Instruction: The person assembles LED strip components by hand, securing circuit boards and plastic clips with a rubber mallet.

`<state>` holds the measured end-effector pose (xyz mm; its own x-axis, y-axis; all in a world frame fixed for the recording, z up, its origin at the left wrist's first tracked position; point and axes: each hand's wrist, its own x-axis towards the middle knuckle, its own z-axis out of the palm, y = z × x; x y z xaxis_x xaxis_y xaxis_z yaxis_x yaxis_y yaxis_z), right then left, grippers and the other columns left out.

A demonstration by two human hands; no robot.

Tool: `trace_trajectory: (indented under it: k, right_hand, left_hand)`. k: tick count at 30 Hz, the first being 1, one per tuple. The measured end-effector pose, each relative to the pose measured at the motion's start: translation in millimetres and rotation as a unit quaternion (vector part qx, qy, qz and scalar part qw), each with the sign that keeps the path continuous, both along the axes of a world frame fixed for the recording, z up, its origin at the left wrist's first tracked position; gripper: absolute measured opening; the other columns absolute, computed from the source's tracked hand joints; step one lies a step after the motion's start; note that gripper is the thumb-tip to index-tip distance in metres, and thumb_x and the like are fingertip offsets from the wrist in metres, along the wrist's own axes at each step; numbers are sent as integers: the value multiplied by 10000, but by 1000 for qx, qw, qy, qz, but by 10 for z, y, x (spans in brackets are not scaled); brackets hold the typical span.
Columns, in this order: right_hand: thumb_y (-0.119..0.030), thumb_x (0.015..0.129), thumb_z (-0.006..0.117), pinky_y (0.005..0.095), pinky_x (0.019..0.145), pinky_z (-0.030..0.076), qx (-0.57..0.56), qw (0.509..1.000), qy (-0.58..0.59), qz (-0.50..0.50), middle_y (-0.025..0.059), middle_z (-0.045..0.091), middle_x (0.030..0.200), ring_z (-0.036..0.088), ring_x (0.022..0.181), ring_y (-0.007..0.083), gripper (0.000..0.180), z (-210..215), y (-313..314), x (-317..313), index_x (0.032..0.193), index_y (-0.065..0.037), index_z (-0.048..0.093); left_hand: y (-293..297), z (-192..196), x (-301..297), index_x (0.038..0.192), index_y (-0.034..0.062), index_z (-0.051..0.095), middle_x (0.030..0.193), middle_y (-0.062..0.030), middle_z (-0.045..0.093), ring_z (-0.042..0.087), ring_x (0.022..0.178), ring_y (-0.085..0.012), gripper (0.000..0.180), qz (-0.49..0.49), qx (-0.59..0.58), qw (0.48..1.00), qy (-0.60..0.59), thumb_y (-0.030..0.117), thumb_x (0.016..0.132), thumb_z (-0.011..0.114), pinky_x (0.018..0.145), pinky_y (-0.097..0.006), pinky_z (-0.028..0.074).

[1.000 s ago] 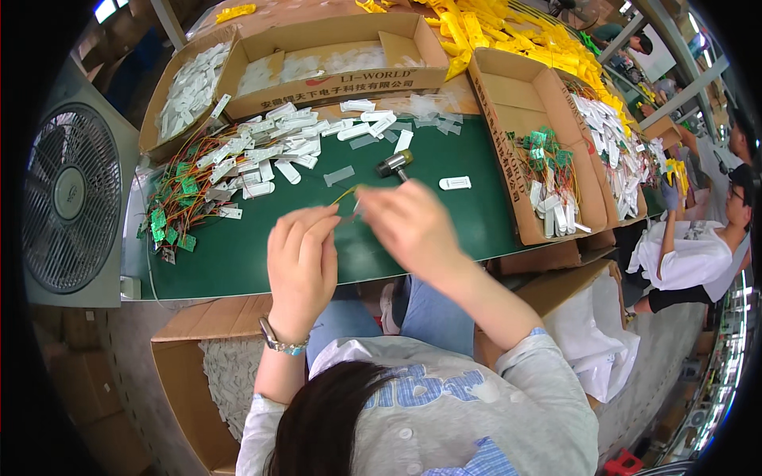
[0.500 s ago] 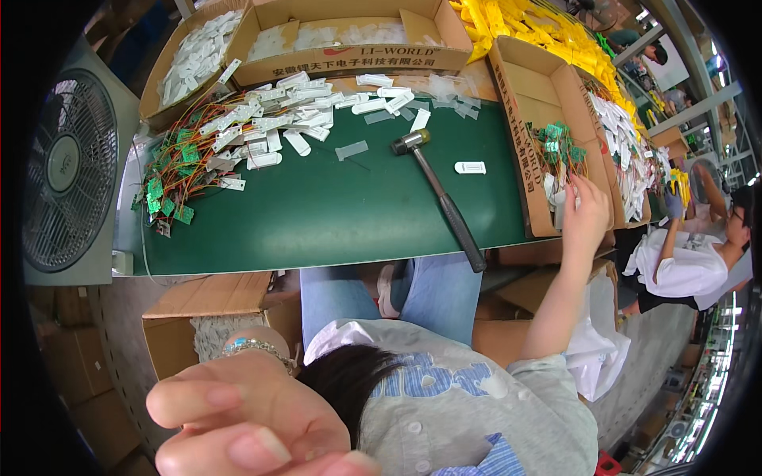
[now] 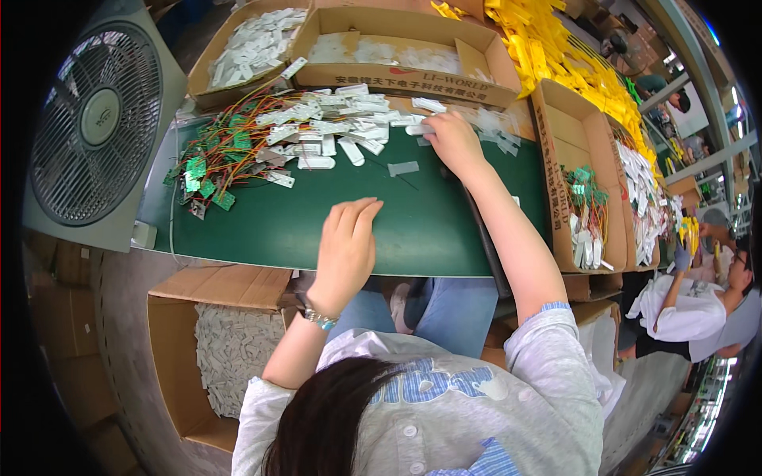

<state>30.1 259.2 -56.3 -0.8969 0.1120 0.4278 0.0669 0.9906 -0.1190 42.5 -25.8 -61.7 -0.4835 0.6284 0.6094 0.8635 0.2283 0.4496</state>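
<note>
My right hand (image 3: 454, 144) reaches to the far side of the green tabletop, its fingertips closed on the end of a white plastic casing (image 3: 417, 129). Left of it spreads a pile of similar white casings (image 3: 317, 131), with red wires and green circuit boards (image 3: 208, 170) at the pile's left end. My left hand (image 3: 348, 247) hovers over the near part of the table, fingers loosely extended, nothing visible in them. Under my right forearm lies a hammer (image 3: 490, 242); its dark handle shows, but my hand and arm hide its head. A translucent strip (image 3: 403, 168) lies between my hands.
Cardboard trays stand behind (image 3: 397, 78) and at the right (image 3: 553, 159), the right one holding wired boards and casings. Yellow parts (image 3: 548, 59) heap up at the back right. A grey fan (image 3: 99, 119) stands left. Below is a carton (image 3: 173, 357) of small pale pieces. A co-worker (image 3: 686, 305) sits right.
My right hand has left the right-hand tray and moved to the casings at the back. My left hand has come from close to the camera to above the table. The view has shifted.
</note>
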Motion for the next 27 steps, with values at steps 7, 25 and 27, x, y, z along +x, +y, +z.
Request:
trace_trajectory:
  k: [7, 25, 27]
  right_hand:
    - [-75, 819, 714, 414, 837, 510, 19, 998, 54, -33, 148, 642, 1004, 601, 988, 334, 398, 109, -150, 8, 1206, -77, 624]
    - [-147, 823, 754, 444, 825, 489, -201, 972, -24, -119, 110, 600, 1111, 579, 994, 320, 259, -43, -1205, 1394, 1043, -51, 657]
    - [-154, 819, 755, 454, 877, 474, -106, 987, 22, -116, 108, 592, 1158, 557, 1066, 322, 263, -49, -1217, 1384, 1046, -58, 664]
  left_hand:
    - [45, -135, -35, 1185, -23, 559, 1197, -177, 588, 549, 1087, -371, 374, -4, -4, 997, -74, -87, 817, 578, 949, -438, 473]
    - [225, 575, -1950, 1065, 81, 649, 1027, -99, 659, 574, 1021, -301, 224, 241, -43, 959, 145, 130, 851, 694, 854, -438, 459]
    - [239, 624, -2333, 1038, 99, 675, 992, -81, 688, 602, 988, -285, 200, 292, -72, 934, 192, 201, 866, 698, 841, -437, 455]
